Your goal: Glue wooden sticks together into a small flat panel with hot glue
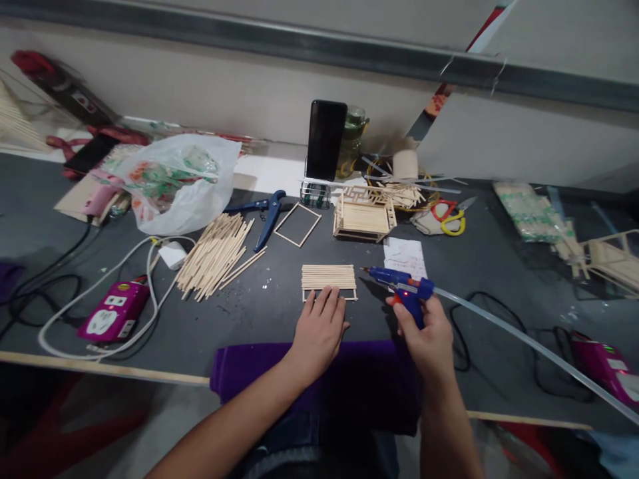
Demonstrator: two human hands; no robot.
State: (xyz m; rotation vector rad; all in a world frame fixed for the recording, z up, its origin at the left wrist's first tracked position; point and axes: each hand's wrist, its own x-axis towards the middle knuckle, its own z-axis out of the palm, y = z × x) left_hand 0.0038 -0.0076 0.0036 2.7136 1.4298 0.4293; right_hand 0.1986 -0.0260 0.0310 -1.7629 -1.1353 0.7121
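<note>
Flat on the dark table lies a small wooden frame (328, 277), its upper part covered by a row of thin sticks and its lower part open. My left hand (321, 327) rests on the lower edge of this frame, fingers stretched out and holding nothing visible. My right hand (426, 332) is wrapped round a blue glue gun (409, 286). The gun's tip points left, just right of the frame, apart from it. A long clear glue stick (504, 326) runs out of the gun's back.
Loose sticks (214, 256), a blue cutter (269, 219) and an empty stick frame (298, 225) lie left. Behind are a wooden model (364, 216), a phone (325, 140) and scissors (452, 216). Power outlets (114, 313) with cables sit at both sides. A purple cloth (239, 366) lies in front.
</note>
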